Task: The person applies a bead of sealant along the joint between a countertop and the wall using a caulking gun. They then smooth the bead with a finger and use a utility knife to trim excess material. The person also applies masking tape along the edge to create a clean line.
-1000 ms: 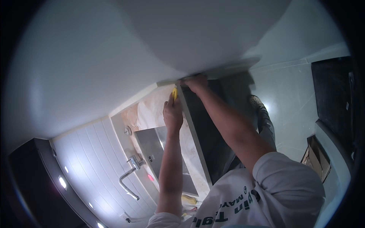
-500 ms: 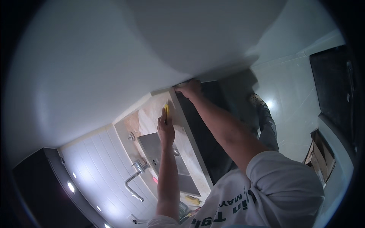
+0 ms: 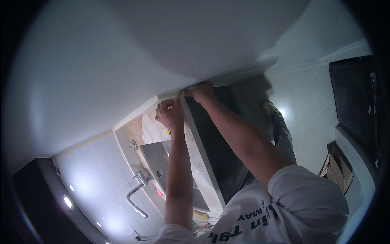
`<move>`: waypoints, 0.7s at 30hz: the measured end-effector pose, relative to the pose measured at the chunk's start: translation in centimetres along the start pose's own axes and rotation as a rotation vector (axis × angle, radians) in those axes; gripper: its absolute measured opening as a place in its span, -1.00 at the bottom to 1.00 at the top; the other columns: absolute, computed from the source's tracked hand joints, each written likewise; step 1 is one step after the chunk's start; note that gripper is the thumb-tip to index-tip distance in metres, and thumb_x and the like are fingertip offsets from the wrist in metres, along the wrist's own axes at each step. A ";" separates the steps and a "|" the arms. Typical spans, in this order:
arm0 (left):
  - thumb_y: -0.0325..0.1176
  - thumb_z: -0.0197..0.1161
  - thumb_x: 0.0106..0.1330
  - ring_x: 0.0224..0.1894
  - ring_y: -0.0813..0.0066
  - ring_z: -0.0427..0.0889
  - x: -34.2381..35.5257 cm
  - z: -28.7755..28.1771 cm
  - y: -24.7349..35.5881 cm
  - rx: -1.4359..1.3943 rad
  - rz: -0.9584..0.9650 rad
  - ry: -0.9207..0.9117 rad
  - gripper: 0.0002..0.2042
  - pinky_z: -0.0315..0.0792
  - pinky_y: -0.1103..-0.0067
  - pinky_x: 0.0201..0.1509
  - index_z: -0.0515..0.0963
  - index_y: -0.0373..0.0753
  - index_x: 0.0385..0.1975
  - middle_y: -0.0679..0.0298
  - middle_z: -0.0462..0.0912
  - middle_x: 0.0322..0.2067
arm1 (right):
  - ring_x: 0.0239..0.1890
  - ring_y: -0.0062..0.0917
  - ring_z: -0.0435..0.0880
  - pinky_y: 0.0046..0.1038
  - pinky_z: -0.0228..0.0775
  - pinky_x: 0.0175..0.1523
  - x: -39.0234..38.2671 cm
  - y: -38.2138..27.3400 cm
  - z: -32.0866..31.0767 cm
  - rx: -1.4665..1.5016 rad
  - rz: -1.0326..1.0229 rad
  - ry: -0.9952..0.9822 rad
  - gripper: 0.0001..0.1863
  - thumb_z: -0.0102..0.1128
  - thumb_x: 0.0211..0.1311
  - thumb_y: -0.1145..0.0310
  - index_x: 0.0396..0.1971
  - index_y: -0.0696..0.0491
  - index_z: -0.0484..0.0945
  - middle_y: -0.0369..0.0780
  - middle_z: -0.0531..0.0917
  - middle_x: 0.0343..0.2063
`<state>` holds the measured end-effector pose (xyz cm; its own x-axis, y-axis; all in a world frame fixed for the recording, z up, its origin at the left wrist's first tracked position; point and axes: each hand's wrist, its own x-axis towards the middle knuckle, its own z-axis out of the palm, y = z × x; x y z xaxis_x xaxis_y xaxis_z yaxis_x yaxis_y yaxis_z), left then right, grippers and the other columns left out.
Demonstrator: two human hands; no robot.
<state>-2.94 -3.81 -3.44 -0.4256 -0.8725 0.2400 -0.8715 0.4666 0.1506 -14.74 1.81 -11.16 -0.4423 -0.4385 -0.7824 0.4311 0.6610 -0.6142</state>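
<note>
My left hand [image 3: 168, 117] is closed around a slim yellow-and-black tool [image 3: 169, 132]. Only bits of the tool show at either side of the fist, so its kind is unclear. That hand is over the corner of the marble-patterned countertop [image 3: 152, 124], close to the wall. My right hand [image 3: 202, 94] is beside it, where the counter's front edge meets the wall, with its fingers bent in against the corner. Whatever those fingers grip is hidden in shadow. Below the right forearm is the dark cabinet front [image 3: 217, 134].
A sink [image 3: 156, 152] is set in the counter, with a chrome faucet [image 3: 138, 189] behind it. A yellow-handled item [image 3: 200, 215] lies near my body. The pale wall [image 3: 101, 81] borders the counter. An open cardboard box [image 3: 337, 166] stands on the floor at right.
My left hand has moved up toward the wall corner and turned, covering most of the yellow tool. My right hand stays at the corner, shifted slightly.
</note>
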 end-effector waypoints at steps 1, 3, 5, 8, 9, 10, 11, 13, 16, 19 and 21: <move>-0.03 0.62 0.04 -0.13 0.25 0.62 0.4 0.3 -0.3 0.024 0.016 0.003 -0.65 0.30 0.21 0.13 0.65 -0.15 -0.50 0.39 0.68 -0.39 | 0.46 -0.14 0.35 0.07 0.27 0.46 -0.2 0.0 -0.2 0.005 0.006 -0.006 0.31 0.68 -0.23 -0.33 0.46 0.15 0.27 0.00 0.34 0.38; -0.03 0.63 0.02 -0.14 0.26 0.62 1.0 0.7 -0.9 0.071 0.050 0.011 -0.65 0.30 0.23 0.11 0.64 -0.13 -0.57 0.41 0.70 -0.41 | 0.47 -0.15 0.34 0.07 0.27 0.46 -0.2 0.0 -0.5 0.016 0.015 -0.012 0.31 0.68 -0.22 -0.32 0.46 0.16 0.27 -0.01 0.34 0.38; -0.03 0.62 0.05 -0.12 0.29 0.63 1.5 0.4 -1.7 0.126 0.162 0.016 -0.67 0.29 0.24 0.10 0.65 -0.11 -0.57 0.42 0.72 -0.40 | 0.47 -0.16 0.34 0.06 0.27 0.47 0.2 0.1 -0.5 0.027 0.020 -0.014 0.30 0.68 -0.21 -0.32 0.46 0.15 0.28 -0.02 0.34 0.38; -0.07 0.59 0.11 -0.10 0.31 0.65 1.9 0.5 -2.5 0.087 0.320 0.067 -0.72 0.29 0.26 0.09 0.67 -0.09 -0.52 0.41 0.74 -0.38 | 0.47 -0.17 0.35 0.06 0.27 0.47 0.2 -0.2 -0.4 -0.014 0.016 0.015 0.29 0.68 -0.21 -0.31 0.45 0.16 0.29 -0.02 0.33 0.38; -0.08 0.58 0.13 -0.09 0.32 0.65 1.9 0.5 -3.0 0.058 0.368 0.092 -0.74 0.28 0.26 0.08 0.68 -0.09 -0.50 0.41 0.75 -0.37 | 0.47 -0.17 0.35 0.07 0.28 0.46 0.0 -0.2 -0.3 -0.005 0.013 0.015 0.29 0.69 -0.22 -0.31 0.44 0.17 0.29 -0.02 0.33 0.38; -0.10 0.58 0.15 -0.10 0.33 0.66 2.0 0.3 -3.7 0.062 0.389 0.108 -0.75 0.28 0.26 0.10 0.68 -0.09 -0.47 0.40 0.74 -0.36 | 0.47 -0.17 0.34 0.08 0.28 0.46 -0.1 -0.2 -0.2 0.001 0.011 0.014 0.30 0.69 -0.23 -0.31 0.43 0.18 0.30 -0.02 0.33 0.38; -0.12 0.57 0.17 -0.11 0.33 0.66 2.1 0.0 -4.6 0.068 0.407 0.124 -0.76 0.28 0.26 0.11 0.69 -0.10 -0.45 0.40 0.74 -0.36 | 0.47 -0.17 0.34 0.09 0.28 0.45 -0.3 -0.2 0.0 0.005 0.008 0.011 0.30 0.69 -0.25 -0.32 0.43 0.18 0.30 -0.02 0.33 0.38; -0.16 0.56 0.19 -0.12 0.33 0.67 2.0 -1.1 -5.1 0.064 0.442 0.136 -0.78 0.31 0.27 0.12 0.69 -0.11 -0.40 0.39 0.74 -0.35 | 0.44 -0.16 0.38 0.07 0.32 0.43 0.0 0.1 0.4 -0.012 -0.021 0.019 0.33 0.71 -0.29 -0.32 0.41 0.22 0.30 -0.01 0.35 0.37; -0.26 0.55 0.21 -0.12 0.32 0.67 1.7 -3.3 -5.5 -0.023 0.347 0.127 -0.82 0.40 0.30 0.08 0.68 -0.15 -0.38 0.36 0.74 -0.35 | 0.38 -0.10 0.46 -0.02 0.39 0.41 1.3 1.0 1.6 0.033 -0.059 0.058 0.34 0.74 -0.34 -0.30 0.40 0.23 0.31 0.00 0.38 0.34; -0.42 0.48 0.27 0.04 0.26 0.67 0.2 -4.6 -4.0 -0.243 0.026 0.094 -0.79 0.56 0.33 0.07 0.69 -0.27 -0.14 0.15 0.73 -0.17 | 0.32 -0.11 0.53 -0.17 0.43 0.38 4.5 2.6 2.2 0.203 -0.163 0.088 0.24 0.75 -0.32 -0.24 0.35 0.22 0.40 0.00 0.47 0.30; -0.44 0.45 0.31 0.21 0.15 0.60 -1.4 -4.3 -1.5 -0.415 -0.045 0.220 -0.58 0.51 0.33 0.25 0.55 -0.36 0.15 0.00 0.63 0.07 | 0.21 -0.20 0.61 -0.27 0.47 0.31 4.8 3.2 2.3 0.304 -0.286 0.044 0.06 0.73 -0.22 -0.15 0.26 0.18 0.52 -0.04 0.59 0.21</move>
<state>0.00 -2.70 0.11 -0.2892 -0.8625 0.4152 -0.6976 0.4869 0.5257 -13.64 0.39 -17.16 -0.6081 -0.5478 -0.5745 0.4956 0.3033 -0.8139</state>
